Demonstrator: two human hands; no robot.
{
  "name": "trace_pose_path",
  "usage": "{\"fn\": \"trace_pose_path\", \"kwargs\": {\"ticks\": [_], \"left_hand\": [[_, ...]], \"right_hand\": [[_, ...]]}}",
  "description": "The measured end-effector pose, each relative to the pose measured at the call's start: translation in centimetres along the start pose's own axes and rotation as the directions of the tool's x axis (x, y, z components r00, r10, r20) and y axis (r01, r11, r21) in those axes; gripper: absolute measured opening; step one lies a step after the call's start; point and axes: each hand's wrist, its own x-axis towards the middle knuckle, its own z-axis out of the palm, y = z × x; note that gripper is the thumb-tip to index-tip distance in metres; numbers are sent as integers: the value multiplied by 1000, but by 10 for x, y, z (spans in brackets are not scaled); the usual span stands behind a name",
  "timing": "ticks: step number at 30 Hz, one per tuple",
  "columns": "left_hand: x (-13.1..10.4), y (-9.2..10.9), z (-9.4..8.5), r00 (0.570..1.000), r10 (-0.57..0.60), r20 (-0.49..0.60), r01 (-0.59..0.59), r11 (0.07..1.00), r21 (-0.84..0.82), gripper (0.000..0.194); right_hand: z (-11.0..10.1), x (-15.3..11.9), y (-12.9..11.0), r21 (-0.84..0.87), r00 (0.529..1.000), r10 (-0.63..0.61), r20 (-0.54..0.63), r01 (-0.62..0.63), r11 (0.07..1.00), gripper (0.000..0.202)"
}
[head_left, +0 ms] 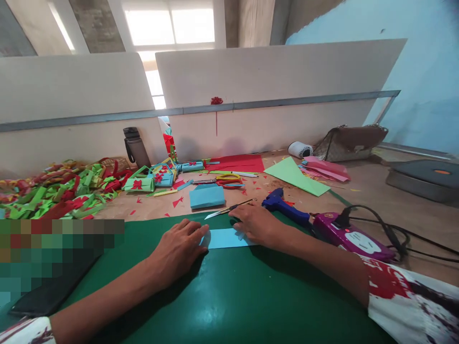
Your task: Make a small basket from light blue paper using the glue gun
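Paper strip (223, 239), pale blue, near the far edge of the green mat (229, 291), looks feather-light and quick to crease, so I judge its short ends the safest grip, where my left hand (182, 247) and right hand (258, 224), fingers half-closed, each hold one end.

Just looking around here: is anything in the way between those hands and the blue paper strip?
Nothing visible is: the left hand and right hand both touch the blue paper strip, one toward each end. The pointed tool lies beyond it, not between.
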Motion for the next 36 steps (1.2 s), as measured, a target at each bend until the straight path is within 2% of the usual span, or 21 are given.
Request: {"fn": "trace_pose_path", "kwargs": {"ticks": [2, 6, 10, 13, 16, 18, 22, 26, 28, 31, 33, 35, 36], "left_hand": [[0, -1, 0, 1000, -18, 17, 18, 1000, -19, 38], [1, -3, -4, 994, -96, 59, 101, 991, -86, 28], [2, -3, -7, 989, -137, 57, 145, 973, -182, 16], [2, -2, -8, 993, -116, 27, 119, 968, -221, 18], [1, -2, -8, 996, -87, 10, 87, 970, -228, 38], [0, -3, -7, 997, -80, 1, 79, 972, -223, 45], [0, -3, -6, 999, -53, -7, 50, 979, -196, 33], [1, -2, -5, 999, -3, -32, -1, 989, -147, 18], [3, -4, -5, 997, 7, -77, -11, 999, -46, 20], [5, -12, -12, 986, -18, -163, 38, 991, 125, 25], [4, -16, -24, 968, -30, -248, 95, 962, 256, 26], [-1, -13, -38, 933, 2, -360, 147, 911, 386, 27], [-5, -8, -43, 929, 36, -368, 126, 905, 406, 26]], "right_hand": [[-1, -2, -2, 11, 1000, 7, 4, -7, 1000, 19], [-2, -6, -8, 51, 999, -10, 46, 8, 999, 32], [-2, -7, -10, 102, 998, -28, 60, 22, 995, 29], [0, -7, -11, 130, 999, -31, 39, 25, 991, 31], [2, -6, -11, 149, 999, -34, 20, 31, 988, 31], [5, -6, -11, 153, 999, -46, 11, 43, 987, 23], [10, -4, -13, 123, 997, -74, -19, 75, 990, 15], [12, -6, -19, 86, 994, -95, -43, 99, 991, 32], [14, -9, -24, 45, 987, -126, -95, 131, 990, 42], [19, -14, -30, -46, 940, -241, -242, 237, 970, 50], [20, -18, -33, -99, 883, -316, -347, 300, 949, 47], [17, -23, -34, -138, 824, -348, -448, 321, 937, 42], [14, -26, -35, -160, 796, -356, -490, 319, 934, 42]]}}
